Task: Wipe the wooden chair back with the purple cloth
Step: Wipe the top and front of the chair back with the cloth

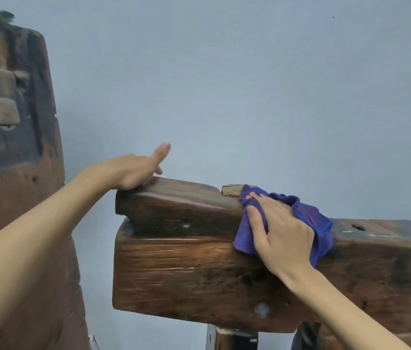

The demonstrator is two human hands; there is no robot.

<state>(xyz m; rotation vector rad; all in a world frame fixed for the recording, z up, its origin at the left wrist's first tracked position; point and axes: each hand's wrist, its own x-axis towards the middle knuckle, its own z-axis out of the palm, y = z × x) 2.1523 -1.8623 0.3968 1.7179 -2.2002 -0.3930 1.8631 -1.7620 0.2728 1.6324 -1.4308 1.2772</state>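
The right hand [281, 231] is pressing the purple cloth [310, 218] flat, fingers spread, on the chair back [186, 269]'s top edge. The left hand [128, 170] is resting open on its left end, holding nothing. The cloth could be snagging on the rough notch beside it and slipping off.

The wooden chair back [186, 269] carries a purple cloth [310, 218] draped over its top edge, with a hand pressed flat on each end.

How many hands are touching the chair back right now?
2. The left hand rests on the chair back at its top left end; the right hand presses the purple cloth against it further right.
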